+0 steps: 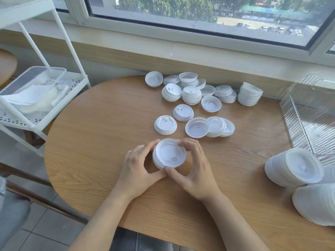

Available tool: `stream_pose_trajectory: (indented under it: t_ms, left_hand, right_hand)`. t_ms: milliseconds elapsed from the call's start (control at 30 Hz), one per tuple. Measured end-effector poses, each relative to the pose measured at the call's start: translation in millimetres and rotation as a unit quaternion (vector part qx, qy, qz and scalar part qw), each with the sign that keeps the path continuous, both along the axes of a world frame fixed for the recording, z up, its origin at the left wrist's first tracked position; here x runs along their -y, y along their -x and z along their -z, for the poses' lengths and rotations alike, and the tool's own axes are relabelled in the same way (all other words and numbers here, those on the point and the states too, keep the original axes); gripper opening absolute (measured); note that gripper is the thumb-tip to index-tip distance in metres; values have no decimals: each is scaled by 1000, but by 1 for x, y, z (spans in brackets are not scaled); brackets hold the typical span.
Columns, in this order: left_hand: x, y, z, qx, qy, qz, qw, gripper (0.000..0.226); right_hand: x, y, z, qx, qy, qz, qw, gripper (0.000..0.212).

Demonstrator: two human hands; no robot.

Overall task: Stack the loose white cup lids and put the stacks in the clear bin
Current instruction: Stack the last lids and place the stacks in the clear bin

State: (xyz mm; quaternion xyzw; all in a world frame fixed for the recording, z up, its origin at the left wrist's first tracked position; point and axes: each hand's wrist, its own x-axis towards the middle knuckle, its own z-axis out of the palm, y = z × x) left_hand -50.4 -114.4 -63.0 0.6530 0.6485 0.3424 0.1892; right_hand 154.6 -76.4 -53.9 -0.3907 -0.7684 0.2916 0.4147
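head view: both hands cup a short stack of white lids (pixel 169 153) near the front middle of the wooden surface (pixel 94 142). the left hand (pixel 136 164) curls round the stack's left side and the right hand (pixel 194 166) round its right, thumbs meeting under the near rim, so the stack is pinched between them, its open underside tilted up towards the camera.

the lids look like thin moulded plastic: very light, a little springy, and probably slick, so nested ones may slide apart if tipped. holding a stack by its outer rim from two opposite sides, as here, seems the safest grip; squeezing the middle could buckle a lid.

beyond the hands lie the loose lids (pixel 192 102), scattered singly and in low piles; i count roughly sixteen separate lids or piles, though how many lids each pile holds cannot be told. two long finished stacks (pixel 290 169) lie on their sides at the right edge. one clear bin (pixel 308 113) stands beside them, on the right, and appears to hold no lids yet.
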Motion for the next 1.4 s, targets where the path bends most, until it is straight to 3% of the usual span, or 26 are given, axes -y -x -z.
stream_pose_trajectory:
  t_ms: [300,667,1400]
  left_hand:
    - [2,0,-1,4,-14,10,1000,98]
    - [4,3,-2,32,-15,9,999,76]
    - [4,2,-3,46,1,-2,999,85]
  right_hand:
    - [-3,-1,2,22,17,-25,999,64]
    - [-7,-3,5,48,74,14,996,64]
    - [-13,-3,11,83,88,5,993,69]
